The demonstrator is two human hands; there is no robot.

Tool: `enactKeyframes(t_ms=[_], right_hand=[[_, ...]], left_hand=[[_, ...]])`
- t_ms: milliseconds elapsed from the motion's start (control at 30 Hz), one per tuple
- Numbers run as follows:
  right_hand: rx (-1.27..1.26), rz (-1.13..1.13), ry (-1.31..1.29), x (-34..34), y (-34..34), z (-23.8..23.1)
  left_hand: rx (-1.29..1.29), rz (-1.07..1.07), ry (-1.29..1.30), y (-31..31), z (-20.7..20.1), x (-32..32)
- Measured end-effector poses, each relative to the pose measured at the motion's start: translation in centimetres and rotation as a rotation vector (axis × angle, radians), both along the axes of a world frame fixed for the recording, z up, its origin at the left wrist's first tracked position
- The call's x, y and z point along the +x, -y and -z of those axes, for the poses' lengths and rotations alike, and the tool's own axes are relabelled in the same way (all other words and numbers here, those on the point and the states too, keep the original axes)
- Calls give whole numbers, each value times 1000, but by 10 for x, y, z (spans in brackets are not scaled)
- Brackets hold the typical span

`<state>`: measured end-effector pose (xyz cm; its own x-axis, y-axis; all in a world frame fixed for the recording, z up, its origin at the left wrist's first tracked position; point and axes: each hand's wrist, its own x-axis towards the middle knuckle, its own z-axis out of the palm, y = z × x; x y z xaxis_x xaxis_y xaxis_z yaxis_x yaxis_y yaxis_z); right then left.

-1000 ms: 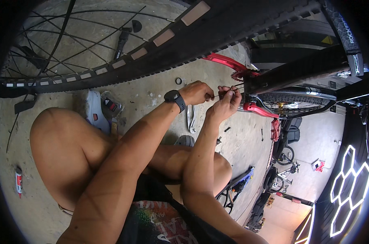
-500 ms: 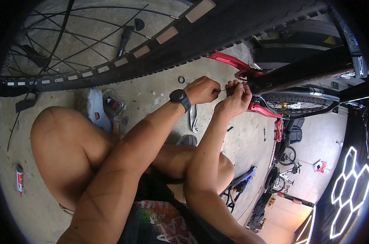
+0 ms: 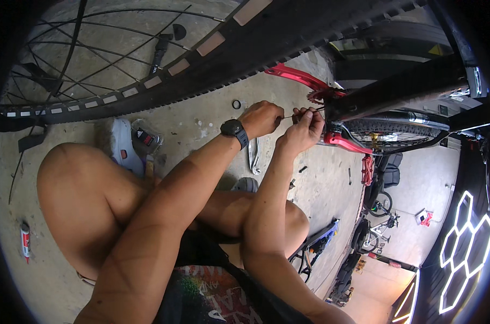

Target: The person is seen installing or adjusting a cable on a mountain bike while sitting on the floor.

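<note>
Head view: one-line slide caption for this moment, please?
Left hand and right hand pinch a thin cable beside a black bike frame, near a red crank.

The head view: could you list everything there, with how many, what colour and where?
thin strand: 1, dark, centre
large wheel: 1, black tyre, across the top left
crank arms: 2, red, right of centre
chainring: 1, red, beside the upper crank
frame tube: 1, black, upper right
second wheel: 1, black tyre, right
ring: 1, black, floor, upper centre
metal tool: 1, silver, floor, centre
squeeze tube: 1, white and red, floor, lower left
hexagon lights: 1 cluster, white, right edge
other background items: too small to tell
shoes: 2, grey, left and centre
wristwatch: 1, black, left wrist
hands: 2, bare, left hand and right hand pinching the strand
</note>
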<state>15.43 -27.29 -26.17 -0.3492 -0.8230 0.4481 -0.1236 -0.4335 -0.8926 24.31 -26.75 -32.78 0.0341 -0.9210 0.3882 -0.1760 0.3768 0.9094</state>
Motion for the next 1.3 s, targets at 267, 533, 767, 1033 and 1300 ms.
enactKeyframes(t_ms=[267, 533, 767, 1033, 1300], right_hand=[[109, -38, -38, 4, -5, 14], [208, -49, -65, 6, -8, 47], [294, -51, -17, 13, -17, 48], [223, -125, 15, 17, -2, -14], [127, -237, 98, 6, -2, -23]], left_hand=[[-8, -12, 7, 1, 23, 7], [94, -60, 73, -3, 58, 13], [129, -99, 122, -7, 62, 18], [-48, -199, 72, 6, -3, 29], [-88, -84, -20, -4, -20, 3]])
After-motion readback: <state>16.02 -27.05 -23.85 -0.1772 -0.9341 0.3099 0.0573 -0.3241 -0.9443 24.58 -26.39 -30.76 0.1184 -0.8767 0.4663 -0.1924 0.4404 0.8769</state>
